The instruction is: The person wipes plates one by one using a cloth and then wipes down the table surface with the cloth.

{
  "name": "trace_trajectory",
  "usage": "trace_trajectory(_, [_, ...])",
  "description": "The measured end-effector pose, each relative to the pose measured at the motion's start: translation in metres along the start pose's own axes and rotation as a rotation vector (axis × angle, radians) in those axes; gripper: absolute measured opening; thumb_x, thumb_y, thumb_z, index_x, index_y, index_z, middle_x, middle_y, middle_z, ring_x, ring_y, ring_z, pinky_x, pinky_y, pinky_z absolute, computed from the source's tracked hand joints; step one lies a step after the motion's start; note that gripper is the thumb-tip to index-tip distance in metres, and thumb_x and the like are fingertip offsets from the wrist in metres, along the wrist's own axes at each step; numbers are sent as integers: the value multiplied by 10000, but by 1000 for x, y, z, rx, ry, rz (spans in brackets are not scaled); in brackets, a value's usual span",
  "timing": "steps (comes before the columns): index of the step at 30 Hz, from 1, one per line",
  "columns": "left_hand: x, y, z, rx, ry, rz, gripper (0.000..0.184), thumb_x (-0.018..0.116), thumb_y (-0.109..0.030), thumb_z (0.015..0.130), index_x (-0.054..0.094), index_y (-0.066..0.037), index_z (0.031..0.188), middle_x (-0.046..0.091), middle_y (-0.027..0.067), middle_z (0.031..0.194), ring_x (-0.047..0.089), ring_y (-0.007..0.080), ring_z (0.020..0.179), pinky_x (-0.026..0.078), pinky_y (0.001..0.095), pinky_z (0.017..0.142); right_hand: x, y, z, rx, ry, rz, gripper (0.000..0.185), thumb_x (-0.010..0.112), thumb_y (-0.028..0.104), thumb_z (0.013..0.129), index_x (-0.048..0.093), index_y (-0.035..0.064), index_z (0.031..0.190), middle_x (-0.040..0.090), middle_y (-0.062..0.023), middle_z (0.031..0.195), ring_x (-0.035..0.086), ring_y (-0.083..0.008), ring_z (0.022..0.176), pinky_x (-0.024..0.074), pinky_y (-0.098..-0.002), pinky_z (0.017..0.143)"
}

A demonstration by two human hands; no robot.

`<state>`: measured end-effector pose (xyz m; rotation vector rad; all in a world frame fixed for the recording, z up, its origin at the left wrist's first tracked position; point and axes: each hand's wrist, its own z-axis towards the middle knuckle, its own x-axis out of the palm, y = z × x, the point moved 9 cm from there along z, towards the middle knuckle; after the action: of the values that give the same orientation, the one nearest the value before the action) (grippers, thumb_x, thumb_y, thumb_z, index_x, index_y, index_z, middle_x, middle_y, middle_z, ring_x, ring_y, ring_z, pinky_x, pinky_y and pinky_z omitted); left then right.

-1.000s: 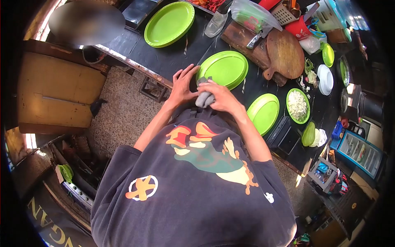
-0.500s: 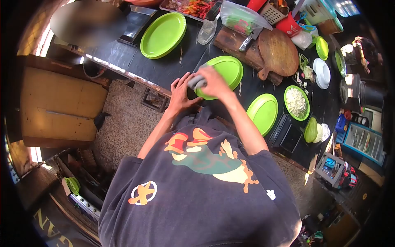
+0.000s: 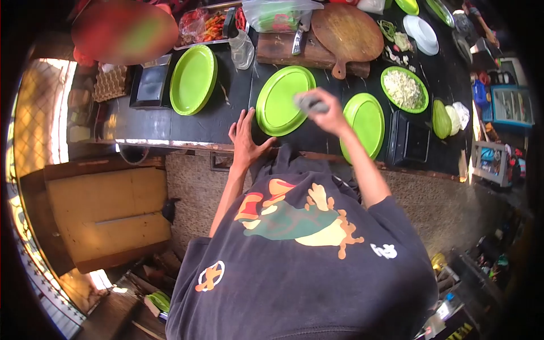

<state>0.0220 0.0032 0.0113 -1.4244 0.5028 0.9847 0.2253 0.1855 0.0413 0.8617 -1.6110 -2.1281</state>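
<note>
My right hand (image 3: 328,112) is closed around a grey cloth (image 3: 311,103), slightly blurred, over the right edge of an oval green plate (image 3: 283,102). My left hand (image 3: 246,139) rests with spread fingers on the black table (image 3: 238,96), at the lower left of that plate. Its thumb points toward the plate's lower rim. To the right of my right hand lies another green plate (image 3: 364,127). A third green plate (image 3: 193,79) lies to the left.
Behind the middle plate, a round wooden board (image 3: 348,34) and a knife (image 3: 297,42) lie on a thick wooden block (image 3: 272,48). A glass bottle (image 3: 242,51) stands beside it. Chopped white food fills a green plate (image 3: 424,102). A black tray (image 3: 411,139) sits near the table edge.
The right hand and cloth have moved rightward across the middle plate, away from the left hand. The left hand stays on the table beside the plate. The camera view has turned.
</note>
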Motion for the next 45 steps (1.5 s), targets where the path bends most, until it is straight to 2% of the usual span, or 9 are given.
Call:
trace_trajectory(4, [8, -13, 15, 76, 50, -42, 1211, 961, -525, 706, 359, -60, 1648, 458, 134, 1673, 334, 312, 1609, 192, 544, 1262, -62, -38, 23, -13, -325, -144, 470, 824, 91, 883, 633, 101, 1312, 782, -109, 1210, 753, -247, 1151, 592, -372, 957])
trace_trajectory(10, [18, -7, 19, 50, 38, 27, 1218, 940, -589, 721, 363, -48, 1647, 468, 136, 1665, 332, 294, 1612, 192, 544, 1270, -19, -41, 10, 127, -165, -397, 455, 793, 97, 827, 508, 142, 1178, 728, -231, 1051, 688, -504, 1053, 581, -550, 837])
trace_trajectory(14, [16, -6, 21, 23, 41, 4, 1221, 943, -603, 706, 384, -58, 1644, 481, 129, 1660, 342, 282, 1608, 198, 542, 1266, 6, -19, -42, 69, -51, -417, 500, 791, 13, 763, 506, 125, 1159, 691, -242, 1237, 671, -502, 1145, 588, -561, 923])
trace_trajectory(16, [17, -4, 21, 28, 32, 4, 1211, 945, -600, 704, 394, -58, 1637, 486, 128, 1658, 347, 282, 1606, 202, 542, 1262, 26, -9, -65, -12, 63, -506, 600, 861, 2, 676, 520, 93, 1161, 617, -231, 1459, 584, -471, 1370, 529, -526, 1147])
trace_trajectory(26, [19, -4, 21, 67, 33, 26, 1227, 943, -610, 700, 372, -58, 1635, 476, 137, 1652, 344, 317, 1603, 206, 564, 1253, 48, 21, -67, -107, 413, -471, 486, 850, 107, 746, 590, 104, 1156, 742, -199, 1193, 725, -404, 1157, 618, -468, 932])
trace_trajectory(29, [16, -10, 21, 37, 6, 3, 1222, 943, -601, 712, 362, -58, 1640, 472, 149, 1647, 343, 323, 1603, 197, 552, 1258, -20, 30, -32, 23, -115, -232, 456, 849, 138, 807, 579, 119, 1174, 765, -149, 988, 774, -397, 963, 609, -444, 789])
trace_trajectory(35, [28, -15, 21, -21, -65, 96, 1258, 892, -680, 727, 328, -50, 1658, 467, 159, 1642, 332, 352, 1597, 196, 607, 1252, -27, -8, 31, 92, -167, -448, 597, 789, 113, 840, 596, 199, 1399, 758, -199, 1187, 738, -416, 1086, 610, -511, 870])
trace_trajectory(40, [31, -12, 22, -8, -66, 109, 1243, 887, -670, 738, 324, -58, 1662, 456, 152, 1653, 330, 342, 1598, 202, 608, 1244, 45, 3, -4, -54, 121, -553, 593, 857, 63, 754, 685, 163, 1314, 611, -134, 1539, 528, -355, 1475, 381, -498, 1291])
trace_trajectory(45, [26, -16, 26, -60, -61, 43, 1175, 889, -569, 780, 314, -40, 1657, 417, 204, 1665, 337, 381, 1574, 245, 580, 1238, 27, 10, -27, 106, -29, 0, 390, 757, 110, 841, 721, 49, 1224, 796, -176, 1100, 788, -321, 1040, 605, -388, 878])
